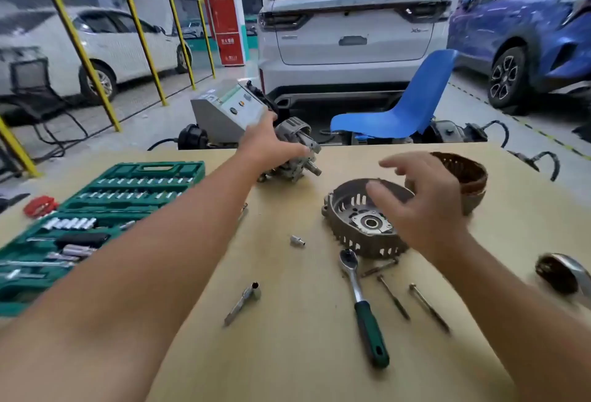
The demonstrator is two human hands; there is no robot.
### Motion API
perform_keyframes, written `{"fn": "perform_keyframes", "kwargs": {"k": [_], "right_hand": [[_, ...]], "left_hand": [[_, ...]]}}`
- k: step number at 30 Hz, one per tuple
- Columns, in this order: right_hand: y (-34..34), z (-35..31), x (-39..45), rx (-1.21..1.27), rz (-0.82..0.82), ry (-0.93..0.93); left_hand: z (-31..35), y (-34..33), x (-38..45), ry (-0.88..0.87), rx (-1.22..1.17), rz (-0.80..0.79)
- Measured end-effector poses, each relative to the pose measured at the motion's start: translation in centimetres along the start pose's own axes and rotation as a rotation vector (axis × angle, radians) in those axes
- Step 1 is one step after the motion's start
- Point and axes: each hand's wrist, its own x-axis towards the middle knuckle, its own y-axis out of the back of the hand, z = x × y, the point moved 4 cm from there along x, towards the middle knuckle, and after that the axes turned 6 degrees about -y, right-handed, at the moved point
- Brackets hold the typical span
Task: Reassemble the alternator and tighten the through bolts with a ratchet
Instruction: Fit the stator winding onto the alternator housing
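- Head view: the left hand (271,142) reaches to the far edge of the table (287,353) and grips the rotor half (299,153) of the alternator, fingers curled over its top; the shaft points right, toward the table's middle.
- The right hand (425,206) hangs above the front housing (355,222), fingers spread and loose, holding nothing. Whether it touches the housing cannot be told.
- The housing lies open side up near the table's middle; the stator (467,177), with its copper windings, sits just behind and right of it, partly hidden by the hand.
- The ratchet (364,302) lies just in front of the housing, head toward it, green handle toward the near edge. Two bolts (412,302) lie beside it on the right, a third up against the housing.
- A small socket (297,240) lies alone left of the housing; an extension bar (241,304) lies nearer, with bare board around it.
- A green socket case (96,219) lies open along the left edge. A round metal part (559,273) sits at the right edge, blurred.
- Beyond the far edge stand a blue chair (403,104), a grey machine (230,110) and parked cars (351,24) on a workshop floor, with yellow posts (80,49) to the left.
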Motion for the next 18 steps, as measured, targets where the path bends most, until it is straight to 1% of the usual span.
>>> {"fn": "perform_keyframes", "kwargs": {"k": [1, 3, 4, 5, 7, 10, 13, 16, 18], "right_hand": [[-0.8, 0.3, -0.5, -0.037, -0.023, 0.037], [-2.1, 1.4, -1.2, -0.129, -0.118, 0.012], [-2.8, 2.0, -1.7, -0.163, -0.176, -0.017], [-3.0, 2.5, -1.6, -0.176, -0.185, -0.034], [-2.6, 3.0, -0.8, -0.134, -0.124, -0.051], [-1.5, 4.3, -0.2, -0.130, 0.054, -0.068], [0.1, 6.3, 0.3, -0.182, 0.196, -0.167], [0.8, 8.2, 0.5, -0.299, 0.233, -0.298], [0.8, 9.2, 0.6, -0.351, 0.184, -0.355]], "left_hand": [[-0.2, -0.7, 0.4, -0.012, 0.032, -0.022], [-1.2, -2.1, 1.3, -0.026, 0.079, -0.045], [-1.9, -2.8, 1.6, -0.035, 0.098, -0.036], [-2.5, -3.1, 1.9, -0.052, 0.104, 0.006], [-3.1, -3.2, 2.2, -0.094, 0.116, 0.082], [-3.5, -3.3, 2.1, -0.153, 0.163, 0.080], [-3.7, -3.0, 2.2, -0.166, 0.155, 0.105], [-3.4, -3.0, 1.4, -0.177, 0.192, 0.137], [-3.3, -3.0, 0.7, -0.182, 0.200, 0.143]]}}
